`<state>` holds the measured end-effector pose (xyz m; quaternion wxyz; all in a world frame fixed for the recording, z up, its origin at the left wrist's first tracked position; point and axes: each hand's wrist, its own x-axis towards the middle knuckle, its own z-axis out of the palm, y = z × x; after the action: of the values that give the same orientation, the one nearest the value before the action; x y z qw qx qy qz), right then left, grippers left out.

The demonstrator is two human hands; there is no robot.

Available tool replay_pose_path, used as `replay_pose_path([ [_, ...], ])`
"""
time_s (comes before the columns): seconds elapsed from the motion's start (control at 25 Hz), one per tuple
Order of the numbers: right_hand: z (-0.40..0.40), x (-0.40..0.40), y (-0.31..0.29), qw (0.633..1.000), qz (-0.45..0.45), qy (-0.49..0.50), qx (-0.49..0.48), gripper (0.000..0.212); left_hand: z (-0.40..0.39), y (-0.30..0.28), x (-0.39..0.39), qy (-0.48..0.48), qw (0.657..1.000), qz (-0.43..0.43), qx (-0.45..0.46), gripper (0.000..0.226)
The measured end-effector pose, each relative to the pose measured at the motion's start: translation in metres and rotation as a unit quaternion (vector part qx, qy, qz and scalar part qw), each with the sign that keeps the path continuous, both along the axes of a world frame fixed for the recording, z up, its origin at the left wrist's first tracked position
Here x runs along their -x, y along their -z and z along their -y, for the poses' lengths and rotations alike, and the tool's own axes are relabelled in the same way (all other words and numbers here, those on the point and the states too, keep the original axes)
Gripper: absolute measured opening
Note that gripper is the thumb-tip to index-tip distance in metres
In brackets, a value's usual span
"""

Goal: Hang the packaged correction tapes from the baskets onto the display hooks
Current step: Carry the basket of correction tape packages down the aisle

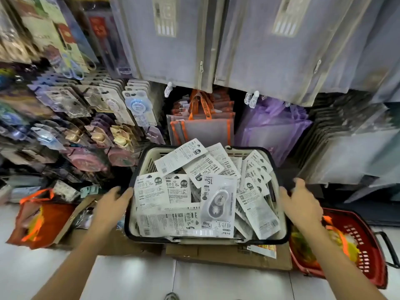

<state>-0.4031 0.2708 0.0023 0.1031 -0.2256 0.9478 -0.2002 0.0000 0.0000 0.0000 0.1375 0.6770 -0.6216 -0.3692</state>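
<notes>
A cream basket [144, 164] with a black rim sits on cardboard boxes in the middle, heaped with several white packaged correction tapes [217, 199]. My left hand [111, 203] grips the basket's left rim, fingers curled over the edge. My right hand [299, 203] holds the right rim the same way. Display hooks [138, 109] on the rack to the upper left carry hanging carded correction tapes in several colours.
A red basket [365, 241] with colourful goods stands at the right on the floor. An orange bag [36, 221] lies at the left. Grey zip pouches [270, 46] hang above; orange and purple mesh bags [203, 124] hang behind the basket. Cardboard boxes [227, 256] lie beneath.
</notes>
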Motion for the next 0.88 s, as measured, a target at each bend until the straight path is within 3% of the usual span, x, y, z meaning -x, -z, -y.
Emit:
replay_pose_path([
  [0.08,0.018,0.007,0.011,0.997,0.05,-0.044,-0.029,0.034,0.007,0.002,0.024,0.0,0.993,-0.048,-0.104,0.046],
  [0.2,0.017,0.016,0.043,0.995,0.075,-0.049,0.039,0.035,-0.001,0.017,0.037,-0.013,0.99,-0.119,-0.08,0.022],
  [0.28,0.008,0.016,0.054,0.993,0.084,-0.037,0.079,0.036,-0.014,0.029,0.032,-0.048,0.989,-0.129,-0.052,0.02],
  [0.48,0.008,0.008,0.046,0.978,0.14,-0.021,0.151,0.034,-0.029,0.03,0.028,-0.09,0.984,-0.147,-0.039,0.041],
  [0.68,0.052,-0.034,-0.002,0.966,0.109,-0.151,0.181,0.039,-0.066,0.018,-0.061,-0.17,0.961,-0.217,-0.008,0.021],
  [0.88,0.164,-0.158,-0.008,0.933,0.17,-0.282,0.146,0.033,-0.082,0.004,-0.207,-0.295,0.927,-0.226,0.052,0.011],
])
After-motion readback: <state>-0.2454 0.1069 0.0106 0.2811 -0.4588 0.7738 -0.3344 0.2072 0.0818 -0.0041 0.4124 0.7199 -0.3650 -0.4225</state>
